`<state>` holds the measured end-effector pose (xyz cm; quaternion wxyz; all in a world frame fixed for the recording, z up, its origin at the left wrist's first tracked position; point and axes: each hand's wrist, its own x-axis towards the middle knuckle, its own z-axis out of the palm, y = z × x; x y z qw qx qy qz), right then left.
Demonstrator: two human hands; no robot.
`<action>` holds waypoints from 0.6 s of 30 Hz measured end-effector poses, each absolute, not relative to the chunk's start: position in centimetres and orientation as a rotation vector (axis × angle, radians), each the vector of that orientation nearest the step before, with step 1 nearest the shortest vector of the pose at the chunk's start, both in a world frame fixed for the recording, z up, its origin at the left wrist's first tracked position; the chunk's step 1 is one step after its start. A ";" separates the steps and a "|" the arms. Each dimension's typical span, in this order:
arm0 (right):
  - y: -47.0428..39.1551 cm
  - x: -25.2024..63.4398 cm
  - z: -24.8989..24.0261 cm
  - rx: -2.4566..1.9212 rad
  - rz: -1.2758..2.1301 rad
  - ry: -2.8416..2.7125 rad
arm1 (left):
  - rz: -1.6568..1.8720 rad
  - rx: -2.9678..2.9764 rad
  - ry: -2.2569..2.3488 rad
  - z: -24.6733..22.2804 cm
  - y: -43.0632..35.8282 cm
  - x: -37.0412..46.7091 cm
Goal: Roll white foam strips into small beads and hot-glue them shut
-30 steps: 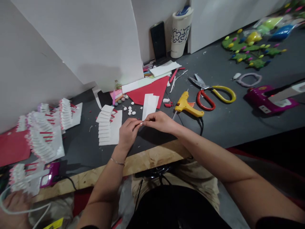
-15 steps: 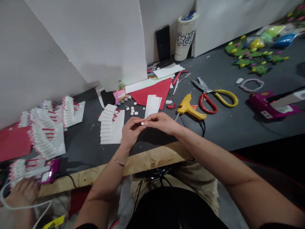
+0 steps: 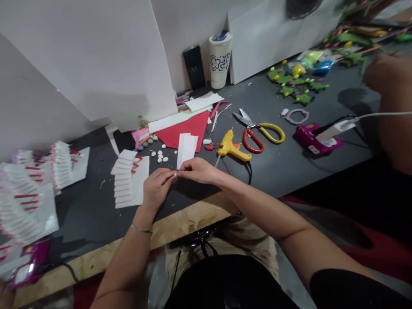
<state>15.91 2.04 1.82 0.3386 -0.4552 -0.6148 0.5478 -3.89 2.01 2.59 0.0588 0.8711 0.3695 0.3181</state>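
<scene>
My left hand [image 3: 156,187] and my right hand [image 3: 197,170] meet fingertip to fingertip above the grey table's near edge [image 3: 96,214]. Between the fingertips they pinch a small white piece [image 3: 175,174]. Just beyond the hands lie white paper strips [image 3: 186,148] on a red sheet [image 3: 183,131]. To the left of my left hand sits a stack of layered white strips on white paper [image 3: 128,178]. Small white pebbles [image 3: 160,156] lie scattered behind it.
A yellow glue gun [image 3: 231,148] and red-and-yellow scissors [image 3: 259,131] lie right of the hands. A purple glue gun [image 3: 313,136], a cup [image 3: 220,58], a phone [image 3: 195,68], green felt shapes [image 3: 296,86] and fringed paper pieces [image 3: 28,189] surround them. Another person's arm [image 3: 391,103] is at far right.
The view has swung right, so everything sits further left in frame. Both hands stay together on the small white piece. Another person's arm has come into view at right.
</scene>
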 end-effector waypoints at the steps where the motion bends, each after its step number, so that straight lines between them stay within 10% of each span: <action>1: 2.0 15.8 1.7 -1.206 1.379 -1.639 | 0.916 2.723 1.105 2.5 1.9 -3.8; 18: 2.2 16.1 2.3 -0.912 1.847 -1.318 | 1.205 2.070 1.074 1.6 1.8 -3.1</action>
